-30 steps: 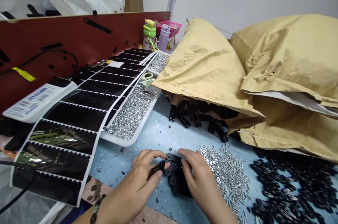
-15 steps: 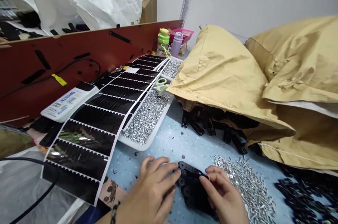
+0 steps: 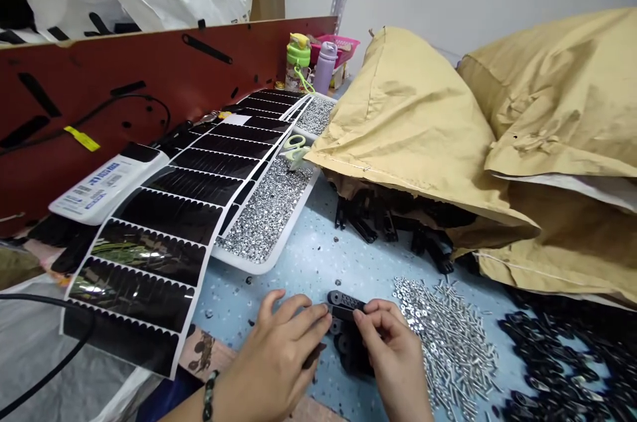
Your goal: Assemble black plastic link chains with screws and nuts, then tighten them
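My right hand (image 3: 395,352) pinches a narrow black plastic strip (image 3: 343,309) between thumb and fingers. Its tip lies over a longer black plastic piece with a patterned top (image 3: 344,299). Resting beside their left end, my left hand (image 3: 286,349) has its fingers stretched and apart, fingertips at the edge of the black pieces. More black pieces (image 3: 348,349) lie under and between the hands, partly hidden. Just right of my right hand spreads a pile of silver screws (image 3: 462,349).
A white tray of small metal nuts (image 3: 269,210) holds scissors (image 3: 296,150) at its far end. Black sticker sheets (image 3: 174,210) overlap it. Brown paper sacks (image 3: 408,110) stand behind, spilling black parts. Loose black parts (image 3: 557,355) lie right; a red board (image 3: 149,83) runs left.
The view has shifted slightly, so the bench appears further left and higher. My right hand has moved a little left, closer to my left hand, still pinching the black strip.
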Demonstrator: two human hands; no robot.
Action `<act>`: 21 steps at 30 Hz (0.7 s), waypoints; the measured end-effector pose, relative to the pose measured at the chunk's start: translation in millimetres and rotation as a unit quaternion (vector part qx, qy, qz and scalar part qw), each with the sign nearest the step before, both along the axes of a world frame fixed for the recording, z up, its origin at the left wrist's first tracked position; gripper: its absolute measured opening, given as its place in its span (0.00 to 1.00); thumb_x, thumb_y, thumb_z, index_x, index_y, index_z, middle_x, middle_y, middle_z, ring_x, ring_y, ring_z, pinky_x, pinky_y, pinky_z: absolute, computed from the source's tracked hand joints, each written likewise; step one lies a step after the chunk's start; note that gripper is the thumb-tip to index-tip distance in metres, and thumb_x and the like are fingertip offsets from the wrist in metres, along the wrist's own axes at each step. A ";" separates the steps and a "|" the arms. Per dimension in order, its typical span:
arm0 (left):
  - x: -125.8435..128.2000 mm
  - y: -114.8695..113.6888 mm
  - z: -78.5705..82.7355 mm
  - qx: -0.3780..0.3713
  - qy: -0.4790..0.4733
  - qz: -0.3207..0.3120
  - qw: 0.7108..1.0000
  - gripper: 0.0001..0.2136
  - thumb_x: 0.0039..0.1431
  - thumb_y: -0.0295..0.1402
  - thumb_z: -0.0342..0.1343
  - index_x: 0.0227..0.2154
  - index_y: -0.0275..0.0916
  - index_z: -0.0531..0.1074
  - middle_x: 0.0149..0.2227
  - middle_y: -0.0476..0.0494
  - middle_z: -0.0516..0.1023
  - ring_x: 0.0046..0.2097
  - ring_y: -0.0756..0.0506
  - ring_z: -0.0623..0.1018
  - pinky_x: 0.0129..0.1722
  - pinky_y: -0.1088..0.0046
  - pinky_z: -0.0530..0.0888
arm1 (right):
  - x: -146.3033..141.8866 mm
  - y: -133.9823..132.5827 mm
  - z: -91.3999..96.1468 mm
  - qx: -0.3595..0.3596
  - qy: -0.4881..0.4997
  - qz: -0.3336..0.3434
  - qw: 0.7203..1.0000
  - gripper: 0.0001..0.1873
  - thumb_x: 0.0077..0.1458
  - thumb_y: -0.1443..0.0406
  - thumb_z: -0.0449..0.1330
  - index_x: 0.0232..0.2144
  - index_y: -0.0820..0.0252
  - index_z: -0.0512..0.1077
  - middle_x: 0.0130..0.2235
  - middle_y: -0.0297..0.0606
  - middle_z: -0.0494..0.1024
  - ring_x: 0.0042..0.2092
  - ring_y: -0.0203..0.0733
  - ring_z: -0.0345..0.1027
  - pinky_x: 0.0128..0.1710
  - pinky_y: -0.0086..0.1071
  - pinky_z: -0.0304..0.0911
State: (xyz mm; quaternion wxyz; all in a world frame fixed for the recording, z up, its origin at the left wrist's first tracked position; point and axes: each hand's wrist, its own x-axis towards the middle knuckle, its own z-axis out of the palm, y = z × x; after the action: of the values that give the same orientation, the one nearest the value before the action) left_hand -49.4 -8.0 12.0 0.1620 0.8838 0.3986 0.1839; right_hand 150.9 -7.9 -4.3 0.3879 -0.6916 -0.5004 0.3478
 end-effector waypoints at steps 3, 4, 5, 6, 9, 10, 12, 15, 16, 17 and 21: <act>-1.2 -0.4 -1.6 0.001 0.009 -0.005 1.000 0.22 0.59 0.23 0.50 0.56 0.40 0.63 0.56 0.46 0.70 0.52 0.40 0.68 0.53 0.54 0.57 | 0.1 0.4 -0.9 0.007 -0.017 0.008 1.000 0.20 0.50 0.52 0.60 0.15 0.58 0.69 0.32 0.40 0.69 0.32 0.43 0.65 0.32 0.34 0.61; -1.1 -0.2 -1.6 0.001 0.013 -0.008 1.000 0.22 0.59 0.23 0.49 0.57 0.40 0.63 0.56 0.46 0.70 0.52 0.40 0.68 0.53 0.54 0.57 | 0.5 0.3 -1.3 0.010 -0.024 0.011 1.000 0.20 0.51 0.52 0.60 0.15 0.58 0.69 0.32 0.40 0.69 0.32 0.43 0.65 0.32 0.34 0.61; -0.8 0.2 -1.3 0.001 0.015 -0.011 1.000 0.22 0.59 0.23 0.49 0.57 0.40 0.63 0.56 0.46 0.70 0.52 0.40 0.68 0.53 0.55 0.57 | 0.9 0.1 -1.8 0.012 -0.032 0.016 0.999 0.20 0.51 0.53 0.59 0.15 0.58 0.69 0.32 0.40 0.69 0.32 0.43 0.66 0.32 0.33 0.61; -0.1 0.7 -0.8 0.001 0.014 -0.012 1.000 0.22 0.59 0.23 0.49 0.57 0.40 0.62 0.56 0.45 0.70 0.52 0.40 0.68 0.53 0.55 0.56 | 1.4 -0.1 -2.4 0.013 -0.040 0.024 0.999 0.20 0.52 0.53 0.59 0.16 0.58 0.70 0.32 0.40 0.69 0.32 0.43 0.66 0.31 0.33 0.62; 3.6 3.2 0.1 -0.004 0.006 -0.005 1.000 0.21 0.60 0.25 0.50 0.56 0.40 0.63 0.54 0.46 0.72 0.51 0.41 0.69 0.53 0.56 0.56 | 2.1 -0.7 -4.1 0.019 -0.078 0.049 0.996 0.20 0.54 0.53 0.58 0.17 0.58 0.70 0.32 0.40 0.70 0.31 0.41 0.67 0.29 0.31 0.62; 5.1 3.9 -0.1 -0.006 0.003 -0.001 1.000 0.20 0.61 0.26 0.50 0.56 0.40 0.63 0.53 0.47 0.73 0.50 0.41 0.69 0.53 0.56 0.56 | 1.7 -0.5 -4.3 0.028 -0.099 0.056 0.993 0.20 0.55 0.53 0.57 0.18 0.58 0.70 0.32 0.40 0.70 0.29 0.40 0.67 0.28 0.31 0.62; 8.0 5.0 -1.3 -0.011 0.002 0.004 1.000 0.20 0.61 0.27 0.50 0.57 0.41 0.62 0.52 0.47 0.73 0.50 0.40 0.70 0.54 0.55 0.55 | 0.4 1.0 -3.5 0.060 -0.155 0.067 0.984 0.21 0.57 0.52 0.55 0.18 0.57 0.67 0.29 0.38 0.68 0.27 0.39 0.66 0.27 0.31 0.62; 10.5 6.2 -2.0 -0.023 0.006 0.002 1.000 0.21 0.61 0.26 0.50 0.57 0.41 0.61 0.51 0.45 0.73 0.51 0.40 0.69 0.55 0.52 0.53 | 0.0 5.2 0.1 0.094 -0.266 0.098 0.954 0.24 0.60 0.49 0.49 0.18 0.55 0.61 0.24 0.35 0.66 0.24 0.38 0.64 0.24 0.31 0.61; 10.6 7.0 -1.1 -0.030 0.005 0.001 1.000 0.21 0.61 0.25 0.49 0.57 0.41 0.62 0.51 0.45 0.73 0.51 0.40 0.69 0.55 0.51 0.53 | 1.0 6.5 1.8 0.093 -0.306 0.113 0.941 0.25 0.61 0.49 0.47 0.17 0.55 0.59 0.23 0.34 0.65 0.22 0.37 0.62 0.22 0.31 0.59; 10.4 8.2 0.5 -0.039 0.003 -0.001 0.999 0.20 0.61 0.25 0.49 0.56 0.41 0.62 0.51 0.45 0.73 0.51 0.39 0.69 0.54 0.50 0.54 | 2.5 7.3 3.9 0.088 -0.345 0.125 0.926 0.27 0.61 0.48 0.45 0.17 0.55 0.58 0.23 0.33 0.65 0.20 0.36 0.61 0.20 0.32 0.58; 7.1 16.3 12.2 -0.088 -0.021 0.004 0.996 0.20 0.57 0.21 0.47 0.51 0.41 0.67 0.50 0.43 0.70 0.51 0.39 0.67 0.54 0.50 0.57 | 6.7 5.1 16.9 0.131 -0.440 0.105 0.882 0.25 0.61 0.47 0.46 0.25 0.58 0.67 0.32 0.42 0.71 0.26 0.41 0.69 0.18 0.32 0.61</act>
State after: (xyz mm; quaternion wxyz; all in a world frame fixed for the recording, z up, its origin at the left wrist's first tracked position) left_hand -42.4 8.3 24.1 0.2471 0.8605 0.4129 0.1674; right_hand 157.7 -2.7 12.6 0.1762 -0.6597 -0.7303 -0.0222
